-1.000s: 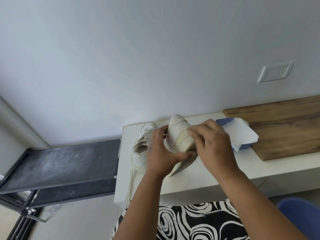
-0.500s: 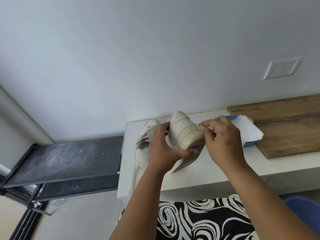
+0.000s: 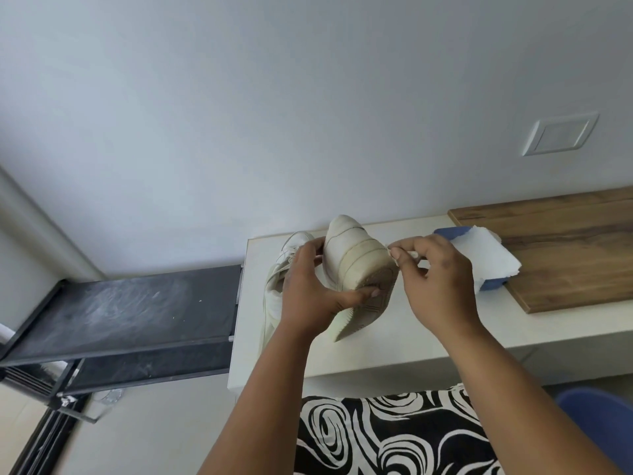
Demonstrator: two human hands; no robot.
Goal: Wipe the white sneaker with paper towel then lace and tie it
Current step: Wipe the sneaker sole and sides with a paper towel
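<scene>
Nearest you, below the worktop's front edge, a black-and-white swirl-patterned cloth (image 3: 394,437) fills the bottom of the view, with part of a blue rounded object (image 3: 603,419) at the lower right. Your two forearms rise from there over the white worktop (image 3: 394,351), whose front edge runs just beyond the cloth.

Above the middle of the worktop, your left hand (image 3: 310,296) grips the white sneaker (image 3: 356,265), thumb pressed on the sole and fingers curled round the far side; the shoe is lifted and tilted, sole turned toward you and to the right, its lower tip close to the surface. Your right hand (image 3: 435,279) pinches a small piece of paper towel (image 3: 399,257) with curled fingers, right at the sneaker's right edge.

Just left of the held shoe, a second white sneaker (image 3: 282,269) lies near the worktop's left edge, a lace trailing down over the front. Bare worktop shows in front of your right wrist.

Behind the right hand, a blue box (image 3: 493,286) with white paper towel sheets (image 3: 493,252) draped over it sits against the wooden board's (image 3: 565,255) left edge. Left of the worktop a dusty black shelf (image 3: 130,306) abuts it. The wall behind carries a white switch plate (image 3: 560,133).
</scene>
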